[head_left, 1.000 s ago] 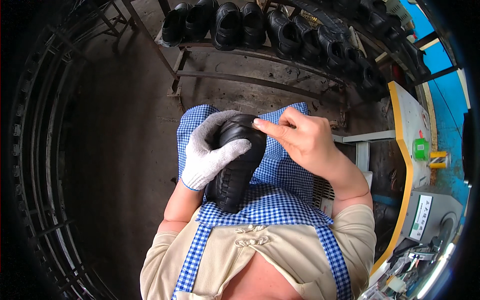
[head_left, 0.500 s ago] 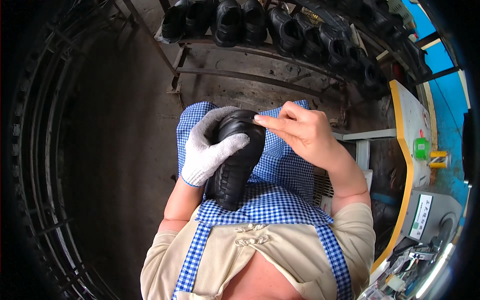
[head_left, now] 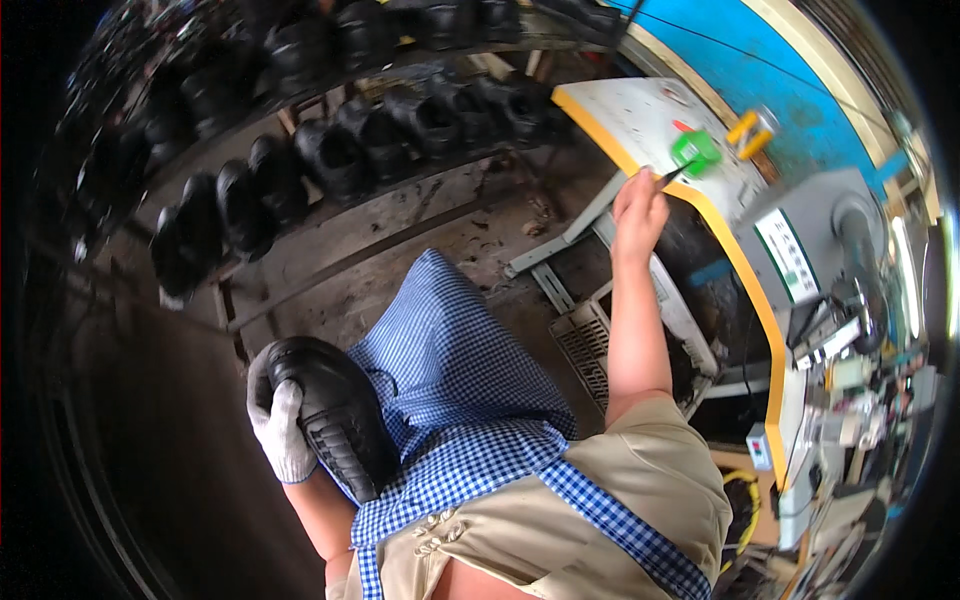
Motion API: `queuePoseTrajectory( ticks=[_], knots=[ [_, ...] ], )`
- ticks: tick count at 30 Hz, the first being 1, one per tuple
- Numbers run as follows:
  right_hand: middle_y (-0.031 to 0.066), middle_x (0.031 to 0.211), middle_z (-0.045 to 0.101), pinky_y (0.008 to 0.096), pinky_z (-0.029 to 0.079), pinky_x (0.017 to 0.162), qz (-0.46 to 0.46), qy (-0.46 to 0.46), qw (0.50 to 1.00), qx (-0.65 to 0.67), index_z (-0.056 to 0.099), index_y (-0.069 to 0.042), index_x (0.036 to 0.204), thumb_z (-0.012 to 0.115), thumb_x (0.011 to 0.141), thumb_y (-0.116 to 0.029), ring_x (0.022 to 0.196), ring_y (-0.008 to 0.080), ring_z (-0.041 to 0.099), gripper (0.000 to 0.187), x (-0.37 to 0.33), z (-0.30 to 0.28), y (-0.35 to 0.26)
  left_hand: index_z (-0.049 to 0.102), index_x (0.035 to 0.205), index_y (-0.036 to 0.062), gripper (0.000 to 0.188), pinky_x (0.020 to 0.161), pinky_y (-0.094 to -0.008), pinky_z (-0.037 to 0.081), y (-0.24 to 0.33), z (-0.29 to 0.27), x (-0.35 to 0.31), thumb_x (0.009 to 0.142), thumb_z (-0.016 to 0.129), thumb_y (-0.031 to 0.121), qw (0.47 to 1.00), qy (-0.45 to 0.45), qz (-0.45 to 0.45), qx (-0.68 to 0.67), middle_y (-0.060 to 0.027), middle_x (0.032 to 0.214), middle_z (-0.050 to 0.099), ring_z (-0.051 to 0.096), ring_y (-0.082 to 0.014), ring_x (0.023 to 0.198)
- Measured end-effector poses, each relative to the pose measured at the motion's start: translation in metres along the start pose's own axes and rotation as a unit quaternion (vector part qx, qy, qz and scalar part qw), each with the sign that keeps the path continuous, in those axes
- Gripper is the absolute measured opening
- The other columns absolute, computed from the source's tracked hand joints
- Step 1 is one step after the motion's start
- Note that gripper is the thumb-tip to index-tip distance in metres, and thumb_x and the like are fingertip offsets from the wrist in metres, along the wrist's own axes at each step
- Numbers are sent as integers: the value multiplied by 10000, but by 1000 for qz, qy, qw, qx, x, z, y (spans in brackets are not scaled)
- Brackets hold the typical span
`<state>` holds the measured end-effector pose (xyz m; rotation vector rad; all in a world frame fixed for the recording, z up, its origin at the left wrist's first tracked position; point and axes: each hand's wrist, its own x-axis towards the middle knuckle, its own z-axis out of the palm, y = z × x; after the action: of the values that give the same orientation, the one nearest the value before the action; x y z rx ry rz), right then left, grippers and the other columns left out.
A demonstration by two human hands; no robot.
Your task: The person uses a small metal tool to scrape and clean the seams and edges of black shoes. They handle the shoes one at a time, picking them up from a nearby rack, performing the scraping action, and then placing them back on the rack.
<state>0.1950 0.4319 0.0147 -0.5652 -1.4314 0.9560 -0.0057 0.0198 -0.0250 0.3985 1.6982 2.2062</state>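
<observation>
A black leather shoe (head_left: 335,415), toe pointing away from me, rests by my left thigh on the blue checked apron (head_left: 465,370). My left hand (head_left: 283,425), in a whitish knitted glove, is wrapped round its toe end, thumb on top. Bare and stretched out to the right, my right hand (head_left: 640,215) pinches a thin, dark, pointed tool (head_left: 672,178); its exact kind cannot be made out. The tool's tip points at a small green container (head_left: 697,152) on the white table (head_left: 640,110), close by the hand. Whether it touches the container is unclear.
Ahead stands a metal rack (head_left: 330,265) with rows of black shoes (head_left: 335,160). The table has a yellow edge (head_left: 755,290) and carries a yellow-banded object (head_left: 752,133) and a grey machine (head_left: 800,230). Below it sits a pale slotted crate (head_left: 583,345).
My right hand has left the shoe's toe and reached out right to the green container. My left hand and the shoe have shifted left, and the view has turned toward the table.
</observation>
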Motion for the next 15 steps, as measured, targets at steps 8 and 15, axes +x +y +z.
queuePoseTrajectory(
  ticks=[8, 15],
  knots=[
    [24, 850, 592, 293, 465, 715, -58, 306, 932, -183, 659, -4, 1042, 702, 924, -222, 731, 142, 574, 252, 124, -149, 83, 590, 1250, -34, 524, 959, -336, 481, -3, 24, 8, 812, 735, 214, 997, -75, -5, -19, -109, 1147, 652, 610, -212, 1040],
    [116, 836, 717, 337, 506, 740, -74, 249, 890, -375, 729, -27, 939, 692, 911, -297, 791, 222, 685, 274, 164, -178, 82, 588, 1260, -28, 495, 941, -318, 494, -8, 29, 10, 830, 705, 189, 995, -91, -26, -23, -100, 1146, 656, 618, -196, 1029]
  ],
)
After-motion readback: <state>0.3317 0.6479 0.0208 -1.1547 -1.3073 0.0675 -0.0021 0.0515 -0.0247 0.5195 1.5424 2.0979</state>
